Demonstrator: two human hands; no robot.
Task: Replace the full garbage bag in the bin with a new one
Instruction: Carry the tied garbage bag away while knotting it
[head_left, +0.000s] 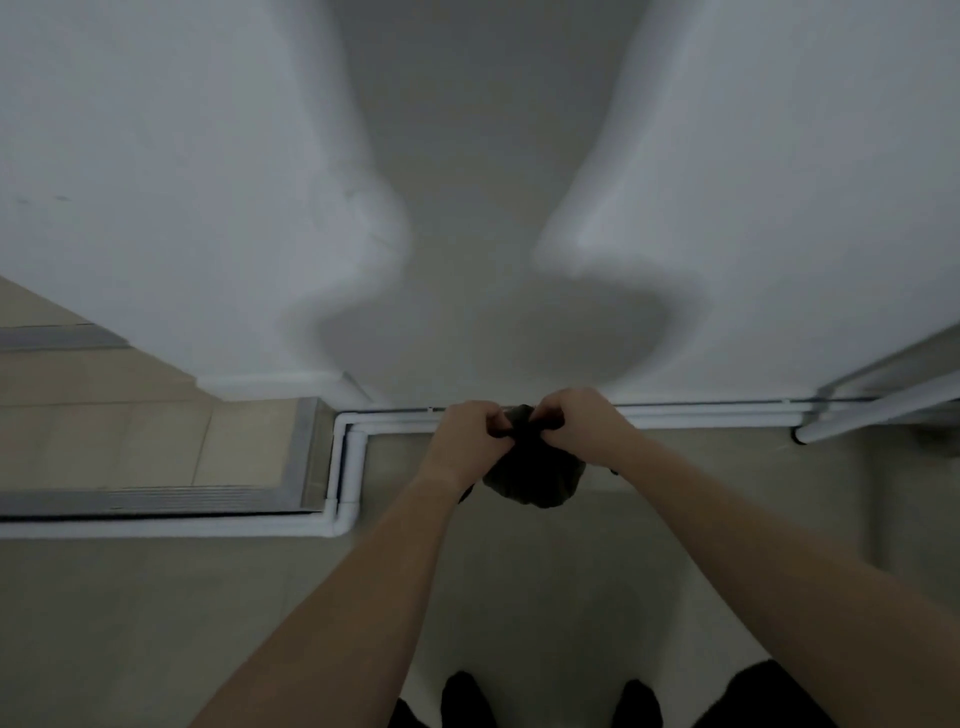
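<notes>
A dark garbage bag hangs in front of me, bunched and rounded below its gathered neck. My left hand grips the neck from the left with curled fingers. From the right, my right hand pinches the same neck, knuckles up. Both forearms reach forward from the bottom of the view. No bin is in view.
A white wall stands straight ahead. White pipes run along its base and turn a corner. A tiled doorway with a metal threshold lies left. A metal frame stands at the right. My dark shoes show at the bottom.
</notes>
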